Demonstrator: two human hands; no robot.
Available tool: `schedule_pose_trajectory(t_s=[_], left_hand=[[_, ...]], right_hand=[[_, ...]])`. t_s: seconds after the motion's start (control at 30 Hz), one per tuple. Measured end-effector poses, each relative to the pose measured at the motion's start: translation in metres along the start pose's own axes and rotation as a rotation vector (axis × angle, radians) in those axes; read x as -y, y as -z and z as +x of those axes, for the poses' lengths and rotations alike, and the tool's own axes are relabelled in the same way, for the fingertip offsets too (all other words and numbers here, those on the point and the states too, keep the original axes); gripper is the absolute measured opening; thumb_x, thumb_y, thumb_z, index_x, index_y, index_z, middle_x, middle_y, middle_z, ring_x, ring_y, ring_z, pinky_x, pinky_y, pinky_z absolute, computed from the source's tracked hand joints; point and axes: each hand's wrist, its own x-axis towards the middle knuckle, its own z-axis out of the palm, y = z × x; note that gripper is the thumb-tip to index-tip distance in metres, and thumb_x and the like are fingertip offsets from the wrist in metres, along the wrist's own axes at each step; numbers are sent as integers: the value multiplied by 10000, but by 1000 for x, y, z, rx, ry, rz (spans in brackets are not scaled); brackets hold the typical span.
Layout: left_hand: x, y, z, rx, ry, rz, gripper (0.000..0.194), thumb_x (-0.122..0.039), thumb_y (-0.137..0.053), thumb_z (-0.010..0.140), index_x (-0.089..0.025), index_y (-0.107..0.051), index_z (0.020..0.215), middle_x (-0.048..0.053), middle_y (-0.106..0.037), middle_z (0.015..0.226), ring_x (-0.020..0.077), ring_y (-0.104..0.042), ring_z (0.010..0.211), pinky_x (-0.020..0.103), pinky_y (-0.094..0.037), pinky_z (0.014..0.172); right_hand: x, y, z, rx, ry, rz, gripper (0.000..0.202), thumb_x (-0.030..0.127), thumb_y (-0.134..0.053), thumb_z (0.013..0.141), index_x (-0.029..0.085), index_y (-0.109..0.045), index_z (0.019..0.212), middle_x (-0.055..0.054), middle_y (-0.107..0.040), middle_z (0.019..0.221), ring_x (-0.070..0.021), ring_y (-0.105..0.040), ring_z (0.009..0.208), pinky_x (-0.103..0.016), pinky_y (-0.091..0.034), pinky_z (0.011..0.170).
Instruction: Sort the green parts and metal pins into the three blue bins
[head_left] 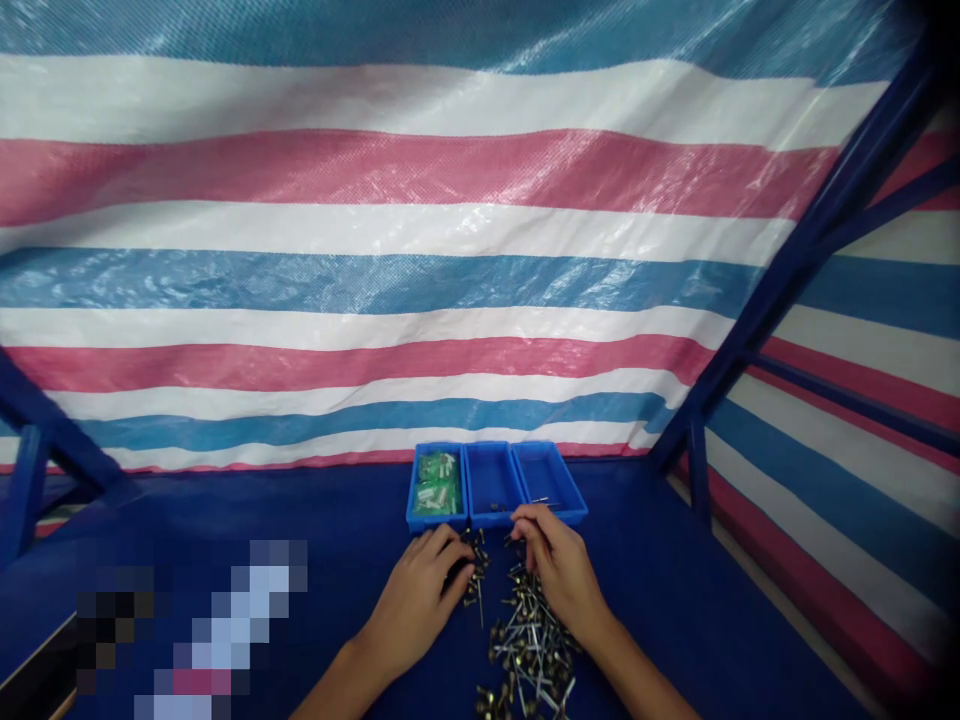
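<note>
My left hand rests at the left edge of a small cluster of metal bolt-like pieces. Its thumb and fingers curl toward each other, and whatever lies between them is hidden. Just in front of the middle and right bins, my right hand has thumb and fingertips pinched together; what they grip is too small to name. Below and beside that hand spreads a larger heap of silvery, thin-shanked pieces with darker brassy heads, partly covered by the hand.
Three blue bins stand side by side: the left bin holds green-and-clear bags with white pieces, the middle bin and right bin a few small metal parts. Blue frame bars and striped sheeting enclose the blue table.
</note>
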Motion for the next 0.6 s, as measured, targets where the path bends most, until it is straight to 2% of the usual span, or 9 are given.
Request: schedule_pose_trajectory(t_s=[0.13,0.3,0.4,0.5,0.6], left_hand=[[0,0,0,3,3,-2,138,-236,-579,1093,-280,-695,1152,39,-677,1149,253,-677,1055,410,-550,953],[1,0,0,6,-1,-6,140,-230,-580,1091,-280,-693,1156,41,-675,1154,254,-675,1057,415,-549,959],[1,0,0,0,2,-7,136,-233,-586,1089,-282,-695,1155,39,-675,1153,256,-674,1058,420,-549,962],[1,-1,0,-6,-3,-8,136,-231,-590,1085,-281,-698,1150,38,-676,1153,256,-674,1060,422,-550,967],[1,-1,0,-15,-4,-7,139,-240,-588,1085,-282,-706,1144,38,-679,1151,253,-681,1052,412,-560,953]], right_hand=[[0,-1,0,8,-37,11,287,455,-450,1135,259,-644,1056,16,-687,781,-149,-598,566,-253,-495,593],[-1,0,1,-4,18,-17,317,465,-424,1140,270,-662,1217,-26,-757,989,-147,-617,592,-262,-526,613],[0,0,1,-6,18,-22,314,466,-428,1139,268,-667,1184,-31,-761,993,-148,-624,591,-261,-531,614],[2,1,0,-10,-15,-14,290,469,-452,1132,257,-648,1097,-13,-739,887,-144,-612,563,-251,-513,584],[3,1,0,-48,-19,-38,288,488,-503,1110,250,-641,1022,18,-649,719,-164,-620,590,-243,-497,566]])
